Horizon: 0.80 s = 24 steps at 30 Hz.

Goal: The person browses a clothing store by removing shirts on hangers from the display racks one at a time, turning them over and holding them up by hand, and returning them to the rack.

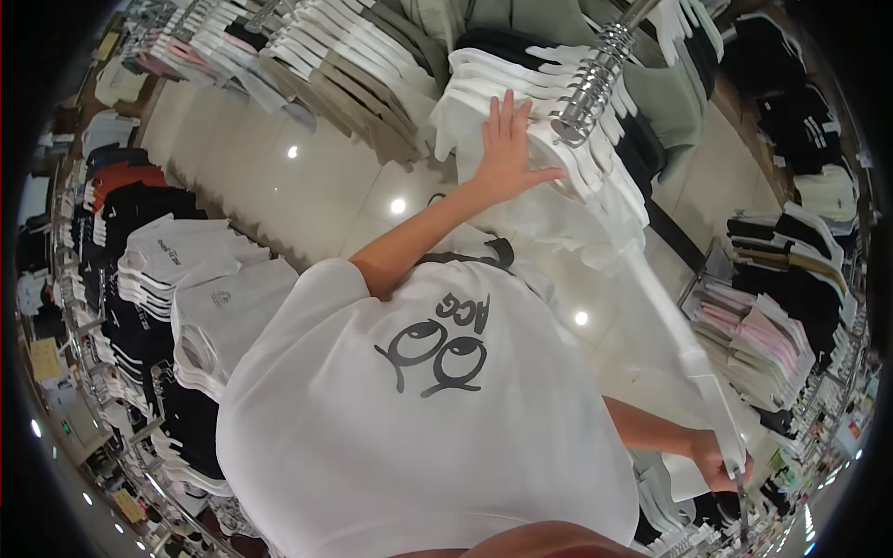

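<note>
Spread fingers of my left hand (507, 153) rest against the front of white shirts (577, 172) hanging on a metal rack arm (595, 88). The hand is open, its thumb pointing right. At the lower right, my right hand (716, 460) is closed around the lower end of a long, narrow white piece (688, 344). This piece runs up toward the hanging white shirts; its kind is unclear, and blur hides where it meets them. A thin greyish part (742, 507) extends below that hand.
Olive and brown garments (358, 102) hang at the back. Racks of white T-shirts (209, 298) and dark clothes stand on my left. Pink and white folded-looking garments (758, 339) are on the right. Glossy tile floor (344, 200) shows between racks.
</note>
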{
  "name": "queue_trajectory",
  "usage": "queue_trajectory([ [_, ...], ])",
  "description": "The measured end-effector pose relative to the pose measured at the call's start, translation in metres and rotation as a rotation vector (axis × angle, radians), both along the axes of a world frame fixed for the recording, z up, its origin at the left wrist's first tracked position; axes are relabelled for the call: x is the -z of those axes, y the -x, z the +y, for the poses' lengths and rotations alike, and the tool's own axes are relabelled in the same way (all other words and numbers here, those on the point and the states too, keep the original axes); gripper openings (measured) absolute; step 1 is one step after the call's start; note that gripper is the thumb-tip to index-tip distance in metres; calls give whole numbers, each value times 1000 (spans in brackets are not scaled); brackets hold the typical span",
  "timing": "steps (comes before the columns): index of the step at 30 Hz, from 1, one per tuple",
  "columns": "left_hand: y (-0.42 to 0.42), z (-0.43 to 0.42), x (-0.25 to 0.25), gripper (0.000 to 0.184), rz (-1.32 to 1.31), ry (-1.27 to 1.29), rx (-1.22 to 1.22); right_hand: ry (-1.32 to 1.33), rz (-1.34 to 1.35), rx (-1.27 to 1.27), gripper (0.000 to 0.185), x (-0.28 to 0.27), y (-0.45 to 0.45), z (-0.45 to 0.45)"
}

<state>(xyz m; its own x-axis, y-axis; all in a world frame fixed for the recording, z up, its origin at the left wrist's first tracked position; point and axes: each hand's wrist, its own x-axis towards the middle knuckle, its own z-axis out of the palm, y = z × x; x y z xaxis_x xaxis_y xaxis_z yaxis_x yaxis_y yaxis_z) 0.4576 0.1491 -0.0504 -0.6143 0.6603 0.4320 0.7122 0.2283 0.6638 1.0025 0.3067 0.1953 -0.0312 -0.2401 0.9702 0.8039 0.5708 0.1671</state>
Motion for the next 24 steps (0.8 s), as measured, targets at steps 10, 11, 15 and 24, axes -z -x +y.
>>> queue_trajectory([
  [10,5,-3,-10,136,-44,107,-16,253,1,-211,36,36,44,27],
  [11,6,-5,-11,135,-43,96,-17,291,14,-220,35,38,50,23],
  [15,12,-13,-14,125,-2,83,29,437,84,-259,32,54,87,12],
  [24,13,-101,-151,71,-960,-218,244,719,71,-399,19,66,233,-10],
])
